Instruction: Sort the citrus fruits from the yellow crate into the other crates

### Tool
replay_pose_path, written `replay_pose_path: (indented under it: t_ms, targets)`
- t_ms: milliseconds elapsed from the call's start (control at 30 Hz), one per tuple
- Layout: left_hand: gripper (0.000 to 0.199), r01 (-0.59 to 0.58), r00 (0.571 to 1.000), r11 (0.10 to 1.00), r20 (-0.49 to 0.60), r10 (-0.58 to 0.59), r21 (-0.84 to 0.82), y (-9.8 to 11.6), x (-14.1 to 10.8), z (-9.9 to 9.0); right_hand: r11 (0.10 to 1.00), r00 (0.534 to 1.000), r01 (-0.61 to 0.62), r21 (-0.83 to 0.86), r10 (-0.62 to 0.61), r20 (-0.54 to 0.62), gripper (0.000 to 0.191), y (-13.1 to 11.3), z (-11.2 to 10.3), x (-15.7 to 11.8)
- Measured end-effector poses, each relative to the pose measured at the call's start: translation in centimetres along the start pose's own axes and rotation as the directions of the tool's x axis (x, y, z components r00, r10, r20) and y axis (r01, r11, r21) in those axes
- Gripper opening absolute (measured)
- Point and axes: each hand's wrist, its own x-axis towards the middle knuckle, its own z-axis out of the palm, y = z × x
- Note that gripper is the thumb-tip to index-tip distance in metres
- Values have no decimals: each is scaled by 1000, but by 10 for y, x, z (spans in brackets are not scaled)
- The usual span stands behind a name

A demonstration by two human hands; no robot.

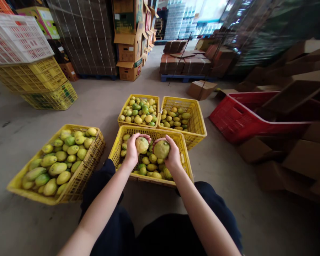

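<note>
A yellow-green lemon (142, 145) rests in my left hand (132, 151), whose fingers curl behind it. My right hand (173, 153) holds a rounder, greener lemon (161, 149). Both hands are above the near yellow crate (187, 160), which has green and yellow lemons in its bottom. Just beyond it, side by side, are a back left crate (124, 104) full of mixed lemons and a back right crate (198, 116) with lemons toward its left side. Another yellow crate (97, 151), heaped with larger lemons, sits at the left.
Stacked crates (46, 76) stand at the upper left. On the right, a red crate (226, 115) has loose cardboard boxes (306, 158) around it. A small cardboard box (201, 89) lies behind the lemon crates, near a blue pallet (182, 78) with cartons.
</note>
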Motion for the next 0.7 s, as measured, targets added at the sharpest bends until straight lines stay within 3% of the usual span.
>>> replay_pose_path:
  t_ms: [133,300,433,533,600,700]
  targets:
    - [30,-161,985,986,61,159,38,-16,-6,5,964,960,222,-143,-242,-141,37,14,4,-4]
    - [37,-132,988,990,73,135,-50,-13,-8,8,945,953,272,-182,-291,-87,45,18,7,-9]
    - [38,-148,980,985,123,158,-88,-5,-8,8,960,966,246,-133,-255,-52,47,14,8,-12]
    - [36,-129,988,988,72,135,-84,-6,-8,8,973,974,211,-88,-217,-61,47,13,10,-11]
    - [35,-86,995,992,46,91,-92,-8,-7,8,988,984,149,-40,-152,-90,47,15,9,-8]
    - [40,73,997,985,49,-66,-155,-11,-7,9,996,975,-15,93,35,-219,41,18,6,2]
